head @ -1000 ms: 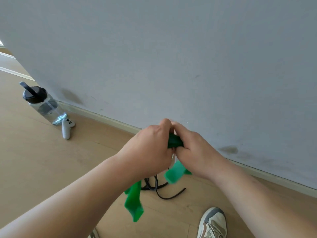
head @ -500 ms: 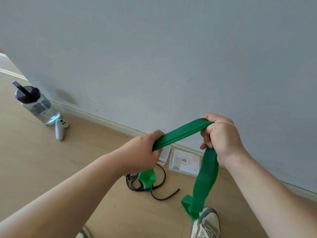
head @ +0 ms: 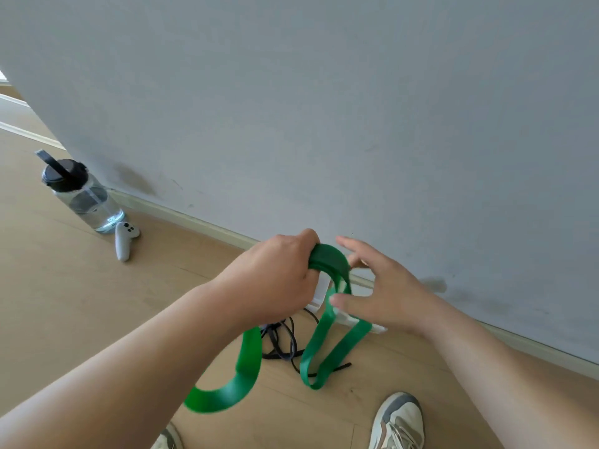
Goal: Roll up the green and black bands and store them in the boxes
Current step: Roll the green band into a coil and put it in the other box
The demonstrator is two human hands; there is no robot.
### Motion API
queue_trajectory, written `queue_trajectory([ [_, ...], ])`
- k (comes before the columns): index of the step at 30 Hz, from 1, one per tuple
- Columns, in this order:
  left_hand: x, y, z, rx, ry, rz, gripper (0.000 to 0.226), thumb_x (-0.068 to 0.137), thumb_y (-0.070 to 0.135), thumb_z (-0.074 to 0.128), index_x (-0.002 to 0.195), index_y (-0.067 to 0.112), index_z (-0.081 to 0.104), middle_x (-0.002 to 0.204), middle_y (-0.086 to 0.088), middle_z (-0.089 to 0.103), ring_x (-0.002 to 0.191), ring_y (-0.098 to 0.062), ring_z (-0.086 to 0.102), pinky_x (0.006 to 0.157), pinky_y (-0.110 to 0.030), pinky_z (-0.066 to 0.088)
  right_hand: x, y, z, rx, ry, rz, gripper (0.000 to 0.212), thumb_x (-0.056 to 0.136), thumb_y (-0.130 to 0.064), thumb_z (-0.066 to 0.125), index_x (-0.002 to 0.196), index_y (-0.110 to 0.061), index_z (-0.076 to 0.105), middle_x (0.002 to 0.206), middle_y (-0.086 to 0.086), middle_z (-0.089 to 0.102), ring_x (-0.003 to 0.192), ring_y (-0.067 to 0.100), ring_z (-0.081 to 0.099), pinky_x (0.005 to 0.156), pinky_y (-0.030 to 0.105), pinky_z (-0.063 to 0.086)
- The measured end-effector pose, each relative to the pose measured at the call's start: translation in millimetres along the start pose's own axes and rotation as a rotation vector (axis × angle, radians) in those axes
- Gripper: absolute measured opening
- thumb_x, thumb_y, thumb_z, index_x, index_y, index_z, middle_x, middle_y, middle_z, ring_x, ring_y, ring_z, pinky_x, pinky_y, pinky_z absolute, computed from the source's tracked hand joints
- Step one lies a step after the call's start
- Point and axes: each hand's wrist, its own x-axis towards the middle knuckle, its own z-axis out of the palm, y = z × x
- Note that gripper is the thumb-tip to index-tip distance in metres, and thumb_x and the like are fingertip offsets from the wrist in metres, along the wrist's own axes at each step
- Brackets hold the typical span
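Over by the grey wall [head: 324, 108] we've got the green band [head: 328, 258] up in the air between our hands. Our left hand [head: 275, 280] is curled tight round the top of it, where a few layers look bunched together, and the rest hangs down in loose loops toward the floor [head: 97, 303]. Our right hand [head: 382, 293] sits just beside that bunch, fingers spread, gripping nothing. Its thumb is close to a hanging strand, but we can't tell if it's touching. The black band [head: 285, 341] lies in a tangle on the floor below us, and the boxes [head: 319, 296] sit against the skirting, mostly hidden behind our hands.

Tip for this bit, imo: the roll looks barely started, so we want the right hand to catch the hanging strand flat, no twist, and feed it round the bunch under a little tension. Line the edges up each turn or it cones out and won't fit a box. Rubbery stuff springs open, so don't ease that left grip.
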Motion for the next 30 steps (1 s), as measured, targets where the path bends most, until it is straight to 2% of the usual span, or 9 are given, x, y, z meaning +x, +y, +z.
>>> queue_trajectory([
  [2, -2, 7, 8, 0.042, -0.058, 0.012, 0.008, 0.092, 0.018, 0.046, 0.095, 0.023, 0.041, 0.081, 0.004, 0.052, 0.072, -0.022, 0.054, 0.060, -0.034, 0.039, 2, -15, 8, 0.068, 0.037, -0.116, 0.060, 0.083, -0.022, 0.077, 0.129, -0.050, 0.053, 0.115, -0.025, 0.063, 0.118, -0.011, 0.053, 0.097, 0.016, 0.043],
  [5, -1, 7, 10, 0.038, -0.054, 0.021, 0.014, 0.087, 0.019, 0.049, 0.083, 0.025, 0.037, 0.080, 0.004, 0.052, 0.074, -0.025, 0.054, 0.062, -0.034, 0.039, 3, -27, 17, 0.213, -0.067, -0.126, 0.034, 0.076, -0.009, 0.062, 0.100, -0.034, 0.062, 0.092, 0.000, 0.065, 0.089, 0.021, 0.062, 0.083, 0.047, 0.052],
  [9, -3, 3, 2, -0.033, 0.002, 0.015, 0.005, 0.081, 0.023, 0.055, 0.081, 0.025, 0.050, 0.070, 0.007, 0.056, 0.065, -0.015, 0.053, 0.054, -0.029, 0.037, 7, -31, 14, 0.283, -0.026, -0.101, 0.028, 0.066, -0.011, 0.052, 0.086, -0.025, 0.066, 0.074, 0.008, 0.052, 0.070, 0.016, 0.048, 0.066, 0.039, 0.037],
  [15, -1, -7, 1, -0.060, -0.106, -0.146, 0.012, 0.081, 0.021, 0.061, 0.080, 0.015, 0.051, 0.077, -0.003, 0.060, 0.063, -0.018, 0.052, 0.055, -0.031, 0.043, 4, -32, 7, 0.273, 0.127, -0.075, 0.025, 0.063, -0.012, 0.045, 0.079, -0.010, 0.064, 0.055, -0.002, 0.038, 0.055, 0.015, 0.035, 0.054, 0.031, 0.030],
  [18, -1, -9, 2, -0.186, -0.101, -0.127, 0.013, 0.087, 0.024, 0.066, 0.085, 0.023, 0.052, 0.075, 0.003, 0.060, 0.061, -0.014, 0.052, 0.055, -0.026, 0.041, 2, -35, 1, 0.312, 0.168, -0.072, 0.025, 0.062, -0.013, 0.047, 0.079, -0.004, 0.064, 0.051, -0.004, 0.034, 0.049, 0.011, 0.031, 0.047, 0.019, 0.025],
  [21, -1, -13, -3, -0.306, -0.085, -0.123, 0.032, 0.081, 0.036, 0.081, 0.101, 0.036, 0.057, 0.084, 0.006, 0.068, 0.066, -0.008, 0.064, 0.060, -0.029, 0.053, 4, -32, -7, 0.375, 0.202, -0.019, 0.027, 0.063, -0.009, 0.049, 0.081, -0.001, 0.067, 0.046, -0.010, 0.032, 0.044, 0.006, 0.030, 0.050, 0.019, 0.027],
  [24, -2, -15, -11, -0.408, -0.071, -0.094, 0.041, 0.077, 0.041, 0.087, 0.107, 0.040, 0.061, 0.089, 0.006, 0.073, 0.072, -0.013, 0.071, 0.068, -0.035, 0.061, 7, -21, -13, 0.300, 0.236, 0.069, 0.026, 0.077, 0.004, 0.050, 0.084, -0.009, 0.071, 0.050, -0.002, 0.035, 0.048, 0.012, 0.032, 0.057, 0.029, 0.025],
  [27, -5, -9, -12, -0.390, -0.085, -0.056, 0.035, 0.080, 0.058, 0.080, 0.102, 0.035, 0.065, 0.081, 0.004, 0.073, 0.063, -0.007, 0.066, 0.060, -0.025, 0.055, 8, -14, -13, 0.165, 0.174, 0.058, 0.044, 0.083, 0.002, 0.044, 0.088, -0.029, 0.076, 0.066, 0.019, 0.044, 0.064, 0.021, 0.040, 0.062, 0.034, 0.032],
  [30, -2, -9, -9, -0.306, -0.083, -0.081, 0.033, 0.087, 0.062, 0.069, 0.095, 0.030, 0.069, 0.066, 0.007, 0.065, 0.052, -0.003, 0.054, 0.050, -0.017, 0.043, 10, -9, -9, 0.071, 0.116, 0.042, 0.044, 0.081, -0.009, 0.042, 0.095, -0.037, 0.073, 0.060, 0.006, 0.045, 0.059, 0.019, 0.043, 0.061, 0.035, 0.036],
])
